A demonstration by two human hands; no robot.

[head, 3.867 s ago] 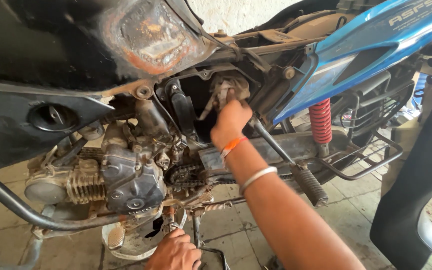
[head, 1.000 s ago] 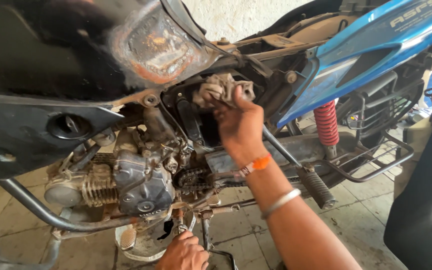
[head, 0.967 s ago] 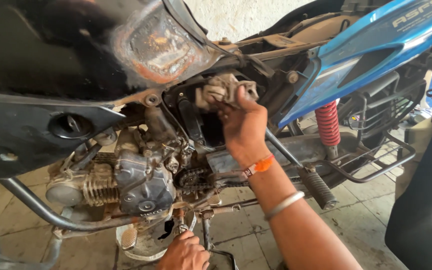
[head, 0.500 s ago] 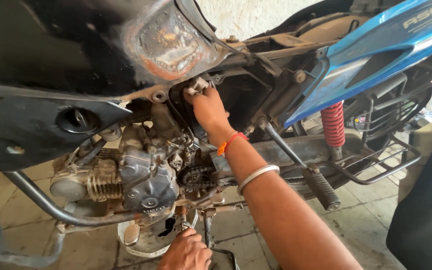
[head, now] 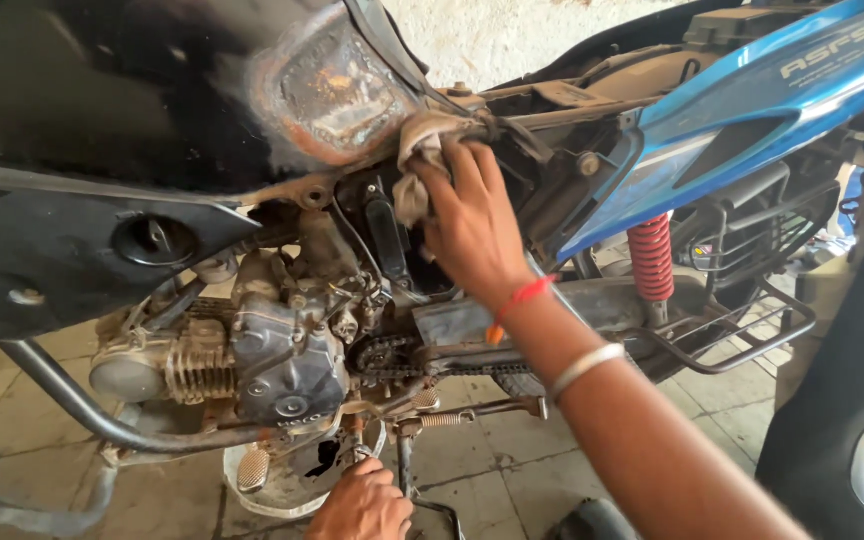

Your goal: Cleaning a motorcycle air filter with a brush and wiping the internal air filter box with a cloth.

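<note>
A motorcycle with its side covers off fills the view, its engine [head: 272,350] and drive sprocket [head: 384,355] exposed. My right hand [head: 472,220] is raised into the frame opening under the black fuel tank [head: 132,110]. It presses a dirty grey rag [head: 420,160] against the frame there. On that wrist sit an orange thread and a white bangle. My left hand [head: 362,505] is low at the bottom edge, beneath the engine beside the foot peg, fingers curled; what it holds is hidden.
A blue tail panel [head: 772,110] and a red rear shock spring [head: 650,258] lie to the right. A black tyre or mudguard [head: 842,400] stands at the far right. A white bowl [head: 272,490] sits on the tiled floor under the engine.
My right hand has moved up and left from the small metal part to the top of the frame opening and now presses a rag there. The left hand has stayed low.
</note>
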